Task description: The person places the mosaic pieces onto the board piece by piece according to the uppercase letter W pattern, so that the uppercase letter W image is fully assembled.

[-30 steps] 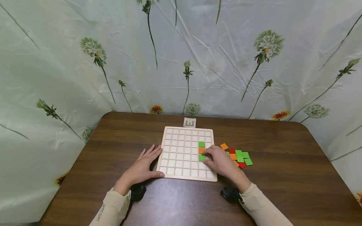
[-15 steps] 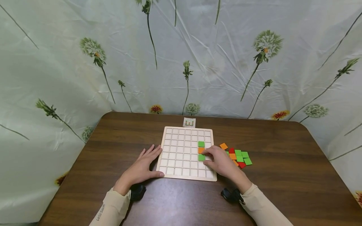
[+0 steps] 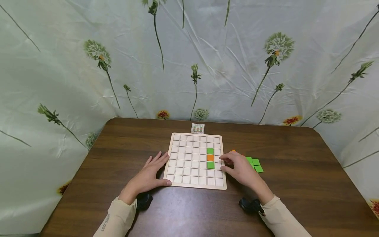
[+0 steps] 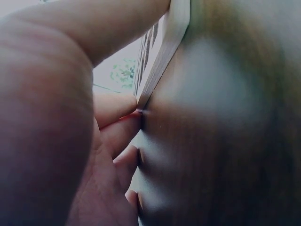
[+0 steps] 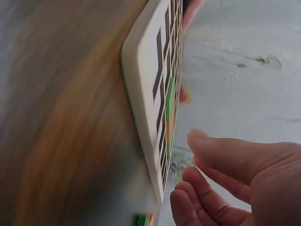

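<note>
A pale wooden grid board lies on the table. In one column near its right side sit a green tile, an orange tile and a second green tile. My left hand rests at the board's left edge, fingers spread along the side and thumb at the near corner. Over the right edge hovers my right hand, fingers loosely bent and thumb apart, with nothing between them. In the right wrist view the thumb and fingers are separated and bare.
Loose green tiles lie right of the board, partly hidden behind my right hand, with a bit of an orange tile showing. A small patterned card lies beyond the board. A flowered curtain hangs behind the table.
My right hand has drawn off the lower green tile and moved right, uncovering it and covering part of the loose tiles. My left hand stays in place.
</note>
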`<state>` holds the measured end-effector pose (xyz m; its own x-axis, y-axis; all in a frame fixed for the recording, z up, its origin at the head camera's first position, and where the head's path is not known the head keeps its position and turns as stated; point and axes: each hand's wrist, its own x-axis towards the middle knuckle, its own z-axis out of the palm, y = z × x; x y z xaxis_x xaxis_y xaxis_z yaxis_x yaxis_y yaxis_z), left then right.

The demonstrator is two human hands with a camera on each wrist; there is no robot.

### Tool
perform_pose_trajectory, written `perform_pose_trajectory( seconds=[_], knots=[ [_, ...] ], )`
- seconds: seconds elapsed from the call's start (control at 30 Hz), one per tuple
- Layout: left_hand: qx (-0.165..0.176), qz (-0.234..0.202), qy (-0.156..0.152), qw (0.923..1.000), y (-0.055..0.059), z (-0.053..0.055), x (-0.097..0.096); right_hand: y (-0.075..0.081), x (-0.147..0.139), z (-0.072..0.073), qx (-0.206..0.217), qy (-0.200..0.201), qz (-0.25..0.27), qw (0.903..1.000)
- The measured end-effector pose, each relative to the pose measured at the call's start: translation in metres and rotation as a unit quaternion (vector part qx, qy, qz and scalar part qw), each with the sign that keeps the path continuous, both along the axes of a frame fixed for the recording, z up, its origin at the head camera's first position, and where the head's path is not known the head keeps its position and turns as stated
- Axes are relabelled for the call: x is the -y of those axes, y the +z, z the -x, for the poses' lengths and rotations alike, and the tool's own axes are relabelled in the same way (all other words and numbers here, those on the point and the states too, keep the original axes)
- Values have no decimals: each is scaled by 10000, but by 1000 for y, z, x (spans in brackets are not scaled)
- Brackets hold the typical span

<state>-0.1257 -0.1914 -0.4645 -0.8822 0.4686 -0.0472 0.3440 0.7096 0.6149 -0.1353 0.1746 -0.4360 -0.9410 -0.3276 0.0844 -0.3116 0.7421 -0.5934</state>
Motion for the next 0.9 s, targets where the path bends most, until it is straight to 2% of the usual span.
perform_pose_trajectory(
  seconds=[0.5, 0.9],
  knots=[
    [-113, 19, -51, 9999, -3, 1, 1, 1, -50, -7, -54, -403, 185, 9990],
    [-70, 58, -43, 9999, -1, 1, 0, -1, -73, -6, -58, -699, -138, 9974]
  ],
)
